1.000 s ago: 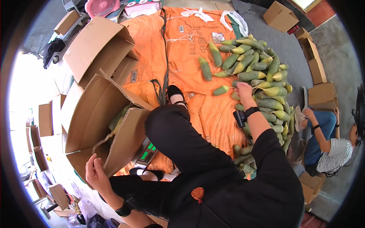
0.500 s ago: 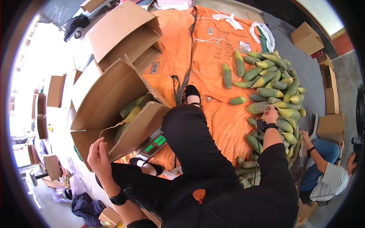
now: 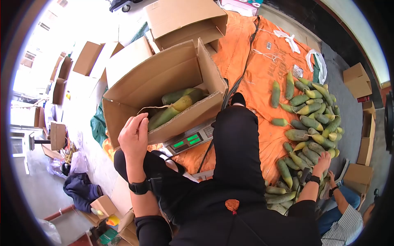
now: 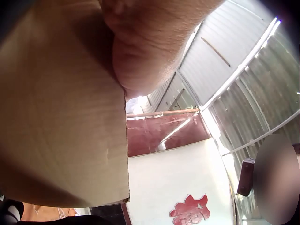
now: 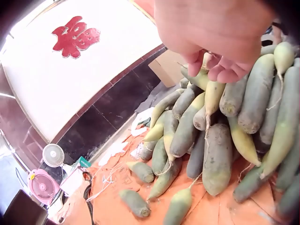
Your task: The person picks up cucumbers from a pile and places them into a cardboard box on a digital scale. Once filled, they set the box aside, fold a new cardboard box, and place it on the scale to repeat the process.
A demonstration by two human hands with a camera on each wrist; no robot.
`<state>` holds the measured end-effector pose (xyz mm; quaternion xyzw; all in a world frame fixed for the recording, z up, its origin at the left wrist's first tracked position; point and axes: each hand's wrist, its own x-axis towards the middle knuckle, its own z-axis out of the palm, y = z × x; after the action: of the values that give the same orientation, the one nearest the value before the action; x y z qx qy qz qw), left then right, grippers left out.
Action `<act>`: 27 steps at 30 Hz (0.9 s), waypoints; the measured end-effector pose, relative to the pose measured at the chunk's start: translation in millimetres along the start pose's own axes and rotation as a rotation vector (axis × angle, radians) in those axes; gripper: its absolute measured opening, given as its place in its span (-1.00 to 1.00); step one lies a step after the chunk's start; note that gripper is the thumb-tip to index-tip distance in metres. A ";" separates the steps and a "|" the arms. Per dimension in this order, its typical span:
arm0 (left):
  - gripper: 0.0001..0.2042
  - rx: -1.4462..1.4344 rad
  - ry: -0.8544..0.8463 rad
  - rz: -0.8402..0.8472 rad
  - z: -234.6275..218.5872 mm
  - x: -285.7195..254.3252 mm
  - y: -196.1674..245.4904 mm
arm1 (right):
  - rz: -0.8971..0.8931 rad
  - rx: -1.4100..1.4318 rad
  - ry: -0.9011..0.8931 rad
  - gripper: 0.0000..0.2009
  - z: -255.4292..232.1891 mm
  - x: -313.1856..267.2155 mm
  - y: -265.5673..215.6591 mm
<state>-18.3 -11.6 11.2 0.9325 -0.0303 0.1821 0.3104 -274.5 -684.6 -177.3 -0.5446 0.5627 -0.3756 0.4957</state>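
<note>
My left hand [image 3: 133,137] is at the near corner of an open cardboard box [image 3: 158,67], its fingertips by the rim. In the left wrist view the hand [image 4: 150,44] lies against the cardboard [image 4: 65,126], its fingers mostly hidden. Inside the box lie several green radishes [image 3: 174,112], one with a long root trailing toward those fingertips. My right hand [image 3: 322,162] is over the near right side of a radish pile [image 3: 310,119]. In the right wrist view its fingers [image 5: 227,70] curl down close above the radishes [image 5: 218,159]; I cannot tell whether they grip one.
The box stands on a scale [image 3: 191,137] with lit green digits. An orange tarp [image 3: 262,143] lies under the pile. Another person [image 3: 342,215] sits at the pile's right edge. More cardboard boxes [image 3: 186,20] stand behind and at the right [image 3: 357,80].
The head view has swung left, bringing the box toward the middle. My right hand has moved over the pile toward its near right side. My left hand stays at the box corner.
</note>
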 end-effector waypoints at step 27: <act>-0.50 -0.374 -0.081 -0.088 -26.6 6.6 -4.4 | -0.226 0.991 -1.953 -0.76 233.9 -356.4 -398.6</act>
<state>-20.0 8.0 30.8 0.8655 -0.0353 0.1219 0.4845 17.3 -355.7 206.5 -0.3962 -0.3379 -0.0107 0.8537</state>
